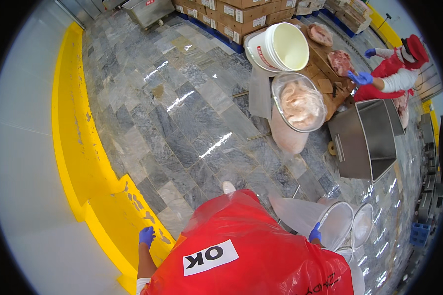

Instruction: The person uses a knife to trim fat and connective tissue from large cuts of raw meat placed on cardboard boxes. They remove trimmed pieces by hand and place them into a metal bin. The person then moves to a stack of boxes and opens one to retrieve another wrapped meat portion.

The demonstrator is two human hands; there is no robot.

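My left hand, in a blue glove, hangs beside the yellow curb with its fingers loosely apart and nothing in them. My right hand, gloved the same, is closed at the near edge of a round metal hoop lined with a clear plastic bag. A second bag-lined hoop stands against its far side. From the first hoop, loose plastic film trails leftward. A red plastic apron covers my front and hides most of my right forearm.
Ahead stands a bag-lined hoop filled with pale meat trimmings, beside a white bucket. A metal bin is at right. A co-worker in a red apron handles meat at a table. A yellow curb runs along the left wall.
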